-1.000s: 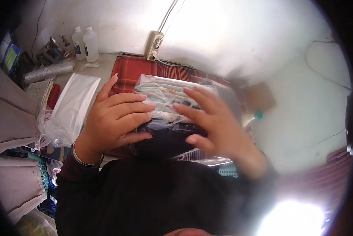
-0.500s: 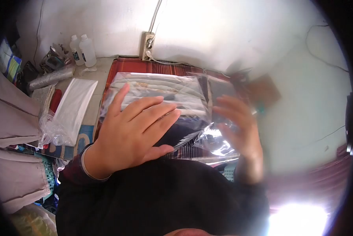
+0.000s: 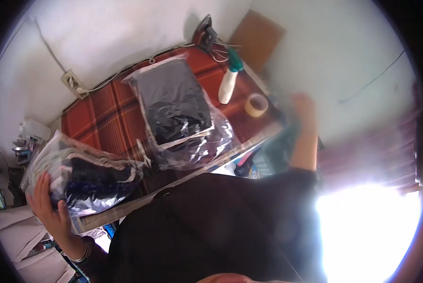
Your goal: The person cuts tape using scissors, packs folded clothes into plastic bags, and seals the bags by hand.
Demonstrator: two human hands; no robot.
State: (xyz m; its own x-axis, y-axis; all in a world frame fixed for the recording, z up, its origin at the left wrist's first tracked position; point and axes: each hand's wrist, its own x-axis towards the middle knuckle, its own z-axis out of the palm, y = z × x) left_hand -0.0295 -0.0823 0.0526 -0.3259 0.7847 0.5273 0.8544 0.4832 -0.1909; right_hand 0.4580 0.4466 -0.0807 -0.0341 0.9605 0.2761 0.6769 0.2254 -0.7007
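A clear plastic bag of folded garments (image 3: 100, 186) lies at the left end of the table, its dark contents facing up. My left hand (image 3: 51, 212) rests against the bag's left side, with the fingers stretched along the plastic and the thumb apart. Past the table's right edge, my right hand (image 3: 305, 113) is smeared by motion, so its fingers cannot be made out. The nearest thing to it is a roll of tape (image 3: 256, 105) on the table. Mid-table, a second clear bag (image 3: 174, 101) holds folded dark grey cloth.
A red plaid cloth (image 3: 96, 111) covers the table. Toward the back right stand a white spray bottle (image 3: 227, 85) with a green head and an iron (image 3: 205, 35). A brown board (image 3: 257, 40) leans on the wall. A power socket (image 3: 73, 83) with a cable sits at the wall.
The view has swung right, bringing the iron, spray bottle and tape into sight. The bag of garments now lies farther left with my left hand at its side. My right hand has moved right, off the table.
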